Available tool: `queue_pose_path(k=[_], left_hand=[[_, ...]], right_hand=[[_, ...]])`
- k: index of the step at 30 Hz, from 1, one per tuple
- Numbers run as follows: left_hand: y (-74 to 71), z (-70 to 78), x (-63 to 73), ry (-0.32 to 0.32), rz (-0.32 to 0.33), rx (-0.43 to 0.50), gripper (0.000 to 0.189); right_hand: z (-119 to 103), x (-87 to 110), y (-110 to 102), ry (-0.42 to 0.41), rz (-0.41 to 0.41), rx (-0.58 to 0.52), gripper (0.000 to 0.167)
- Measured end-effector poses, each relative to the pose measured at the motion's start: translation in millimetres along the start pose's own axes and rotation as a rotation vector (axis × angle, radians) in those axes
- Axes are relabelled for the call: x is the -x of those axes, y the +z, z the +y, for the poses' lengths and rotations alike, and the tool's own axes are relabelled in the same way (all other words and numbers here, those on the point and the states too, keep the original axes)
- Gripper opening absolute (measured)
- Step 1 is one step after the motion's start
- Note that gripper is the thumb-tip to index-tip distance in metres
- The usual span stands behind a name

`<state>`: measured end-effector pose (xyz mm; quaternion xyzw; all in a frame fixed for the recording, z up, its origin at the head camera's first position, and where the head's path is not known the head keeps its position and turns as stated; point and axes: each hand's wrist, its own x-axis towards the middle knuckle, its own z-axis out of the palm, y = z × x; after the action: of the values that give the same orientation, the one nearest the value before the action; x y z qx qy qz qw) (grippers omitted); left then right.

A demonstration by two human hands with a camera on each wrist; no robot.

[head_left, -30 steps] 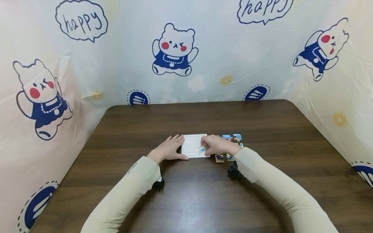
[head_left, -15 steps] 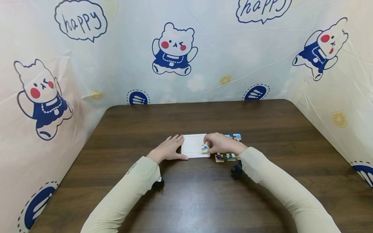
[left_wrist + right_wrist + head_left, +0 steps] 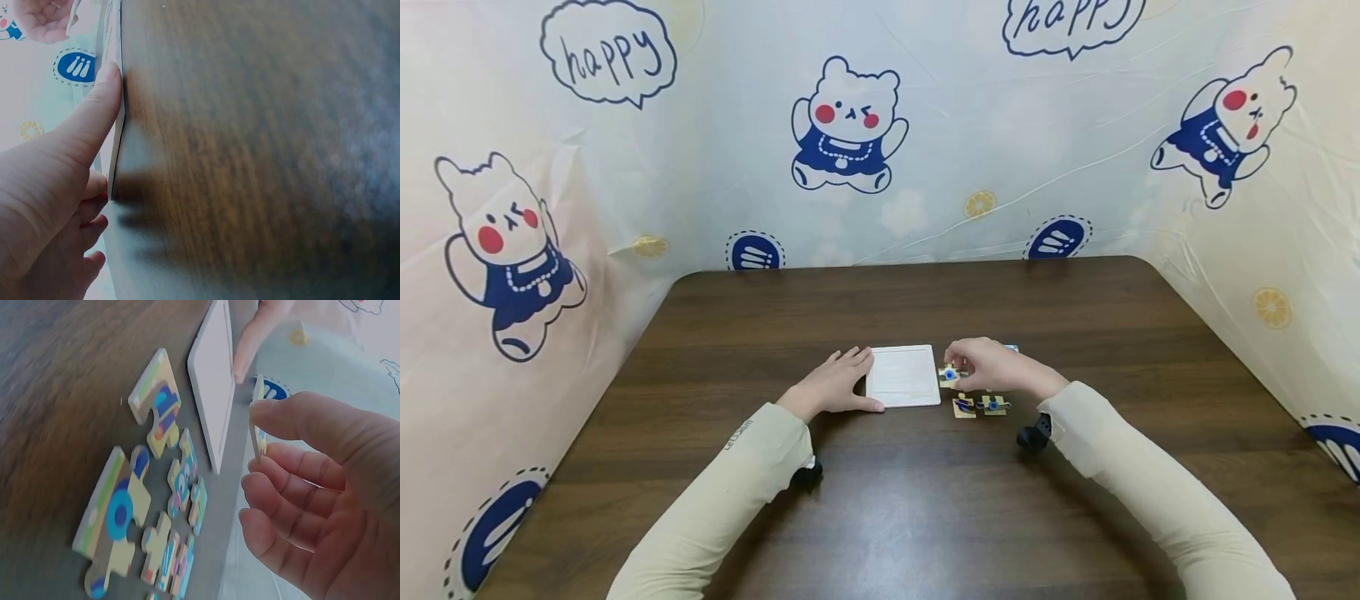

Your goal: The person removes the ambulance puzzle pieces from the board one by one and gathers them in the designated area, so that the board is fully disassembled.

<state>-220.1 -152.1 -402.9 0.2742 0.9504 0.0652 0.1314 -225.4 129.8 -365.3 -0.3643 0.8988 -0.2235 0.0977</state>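
A white puzzle board (image 3: 904,377) with a raised rim lies flat on the table. My left hand (image 3: 831,383) rests at the board's left side, fingers spread and thumb at the near corner; in the left wrist view the thumb (image 3: 94,112) lies against its edge. My right hand (image 3: 996,365) pinches a yellow jigsaw piece (image 3: 950,375) with a blue round pattern, just right of the board. In the right wrist view this held piece (image 3: 259,419) is seen edge-on between thumb and fingers, raised above the table.
Jigsaw pieces (image 3: 995,405) lie right of the board, some hidden under my right hand. The right wrist view shows several loose pieces (image 3: 115,519) spread on the wooden table (image 3: 880,500). A printed cloth (image 3: 940,125) hangs behind the table.
My right hand has moved right, carrying the jigsaw piece from over the board to beside its right edge. The board's surface is now uncovered. My left hand has stayed in place.
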Motion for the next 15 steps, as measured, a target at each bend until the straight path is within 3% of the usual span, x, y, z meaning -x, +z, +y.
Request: queue_pose_path(k=[15], left_hand=[[0.8,-2.4,-3.4,-0.008,0.002,-0.014,0.096]], right_hand=[[23,33.7,-10,0.060,0.021,-0.011,0.029]])
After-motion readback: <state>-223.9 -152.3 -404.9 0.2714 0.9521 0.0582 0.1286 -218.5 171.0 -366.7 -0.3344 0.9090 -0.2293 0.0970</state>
